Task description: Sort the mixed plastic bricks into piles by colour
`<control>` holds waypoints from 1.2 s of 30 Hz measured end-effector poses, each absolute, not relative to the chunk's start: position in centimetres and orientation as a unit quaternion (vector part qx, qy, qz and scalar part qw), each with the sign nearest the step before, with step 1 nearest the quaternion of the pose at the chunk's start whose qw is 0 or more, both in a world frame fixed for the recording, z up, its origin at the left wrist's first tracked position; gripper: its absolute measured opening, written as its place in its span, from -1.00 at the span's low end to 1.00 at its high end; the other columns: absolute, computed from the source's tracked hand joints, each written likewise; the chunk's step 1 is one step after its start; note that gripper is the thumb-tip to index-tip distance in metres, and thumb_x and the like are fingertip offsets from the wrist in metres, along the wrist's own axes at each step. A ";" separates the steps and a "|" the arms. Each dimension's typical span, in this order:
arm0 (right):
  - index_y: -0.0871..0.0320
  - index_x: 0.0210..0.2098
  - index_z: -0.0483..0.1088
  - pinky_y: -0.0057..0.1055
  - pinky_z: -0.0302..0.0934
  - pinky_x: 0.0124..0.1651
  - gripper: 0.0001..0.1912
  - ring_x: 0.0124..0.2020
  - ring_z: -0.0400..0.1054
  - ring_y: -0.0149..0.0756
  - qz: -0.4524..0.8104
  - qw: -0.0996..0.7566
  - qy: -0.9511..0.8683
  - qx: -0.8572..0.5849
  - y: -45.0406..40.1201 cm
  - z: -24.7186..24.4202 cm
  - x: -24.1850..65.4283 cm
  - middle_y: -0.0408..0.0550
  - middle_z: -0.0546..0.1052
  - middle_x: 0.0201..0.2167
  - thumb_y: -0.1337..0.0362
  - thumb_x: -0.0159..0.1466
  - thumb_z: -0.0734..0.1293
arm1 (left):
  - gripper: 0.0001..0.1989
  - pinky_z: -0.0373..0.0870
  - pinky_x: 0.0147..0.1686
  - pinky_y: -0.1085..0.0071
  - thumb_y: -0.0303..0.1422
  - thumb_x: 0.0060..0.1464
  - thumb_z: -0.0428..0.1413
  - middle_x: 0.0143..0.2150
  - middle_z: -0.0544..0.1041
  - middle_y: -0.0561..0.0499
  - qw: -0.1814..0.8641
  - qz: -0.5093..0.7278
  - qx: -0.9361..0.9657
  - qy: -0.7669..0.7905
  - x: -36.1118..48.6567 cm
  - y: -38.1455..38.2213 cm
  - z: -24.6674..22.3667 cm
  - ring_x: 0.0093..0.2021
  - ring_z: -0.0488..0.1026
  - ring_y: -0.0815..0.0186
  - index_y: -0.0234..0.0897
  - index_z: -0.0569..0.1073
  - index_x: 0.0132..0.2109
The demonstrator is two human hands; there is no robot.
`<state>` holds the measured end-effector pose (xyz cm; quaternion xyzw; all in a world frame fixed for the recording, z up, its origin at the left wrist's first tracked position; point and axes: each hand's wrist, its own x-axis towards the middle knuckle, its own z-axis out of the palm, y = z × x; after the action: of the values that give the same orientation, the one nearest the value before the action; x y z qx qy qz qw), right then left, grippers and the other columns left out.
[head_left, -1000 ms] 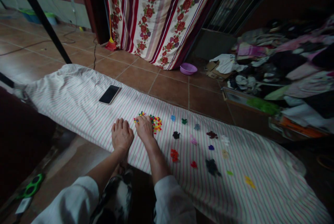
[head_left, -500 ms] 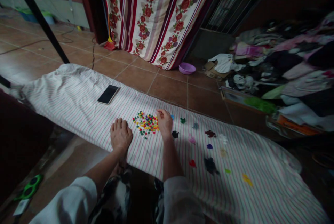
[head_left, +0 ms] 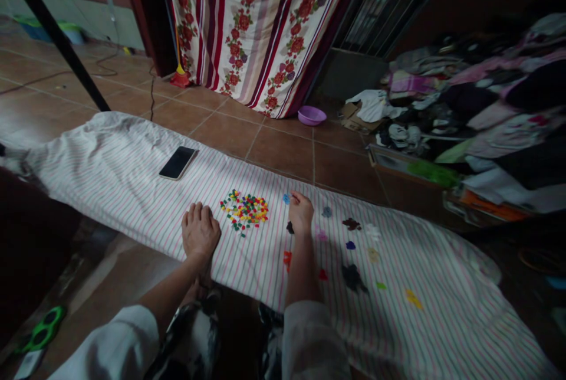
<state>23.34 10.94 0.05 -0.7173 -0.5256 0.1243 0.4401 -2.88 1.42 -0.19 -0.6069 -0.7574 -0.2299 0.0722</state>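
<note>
A long board or table is covered by a striped cloth [head_left: 247, 262]. On it lies a mixed pile of small coloured pieces [head_left: 245, 210], red, yellow, green and others. My left hand [head_left: 200, 231] rests flat on the cloth left of the pile, fingers spread and holding nothing. To the pile's right, my right hand [head_left: 301, 212] is closed in a pinch beside a small blue group [head_left: 286, 198]; whatever its fingers hold is too small to make out. Single-colour groups lie around and beyond it, including brown [head_left: 352, 224], black [head_left: 354, 278] and yellow [head_left: 414, 298].
A phone [head_left: 178, 163] lies on the cloth at the left. Past the far edge, a purple basin [head_left: 312, 115] sits on the tiled floor near a floral curtain [head_left: 260, 26]. Heaped clothes [head_left: 469, 97] fill the right side. A black pole [head_left: 57, 35] slants at the left.
My right hand has moved right, off the edge of the mixed pile to beside the blue group. My left hand stays on the cloth. The view has shifted slightly.
</note>
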 end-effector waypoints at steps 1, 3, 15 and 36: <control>0.17 -0.19 0.55 -0.25 0.26 0.05 -0.63 -0.12 0.42 -0.19 0.113 0.433 -0.528 -0.721 10.8 0.2 23.5 0.07 0.58 -0.19 0.32 0.16 0.16 | -0.67 0.11 0.22 0.06 -0.39 0.14 -0.09 0.17 0.43 -0.26 0.073 -0.228 -0.608 -0.757 -2.9 1.4 -0.2 0.24 0.25 0.00 -0.36 0.45 -0.02; 0.18 -0.19 0.55 -0.23 0.25 0.07 -0.62 -0.10 0.41 -0.17 0.098 0.418 -0.537 -0.726 10.6 0.4 23.6 0.09 0.58 -0.19 0.34 0.16 0.14 | -0.67 0.11 0.22 0.06 -0.39 0.15 -0.10 0.17 0.43 -0.26 0.071 -0.226 -0.608 -0.758 -2.9 1.4 -0.1 0.24 0.25 0.00 -0.36 0.45 -0.03; 0.15 -0.23 0.56 -0.29 0.24 0.07 -0.58 -0.08 0.39 -0.22 0.084 0.381 -0.593 -0.705 10.5 -0.1 23.3 0.04 0.56 -0.19 0.45 0.13 0.11 | -0.66 0.10 0.23 0.07 -0.38 0.14 -0.08 0.16 0.43 -0.24 0.070 -0.236 -0.606 -0.757 -3.0 1.4 -0.3 0.25 0.25 0.02 -0.34 0.44 -0.01; 0.12 -0.16 0.54 -0.30 0.25 0.07 -0.60 -0.08 0.42 -0.23 0.111 0.378 -0.578 -0.715 10.0 0.7 23.3 0.01 0.57 -0.13 0.42 0.16 0.14 | -0.65 0.09 0.23 0.08 -0.38 0.15 -0.09 0.16 0.43 -0.26 0.079 -0.233 -0.606 -0.757 -3.0 1.5 -0.6 0.25 0.24 0.01 -0.37 0.44 0.01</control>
<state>23.34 9.99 0.71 -0.7150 -0.5778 0.1112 0.3775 -3.00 1.51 -0.55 -0.6057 -0.7568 -0.2329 0.0790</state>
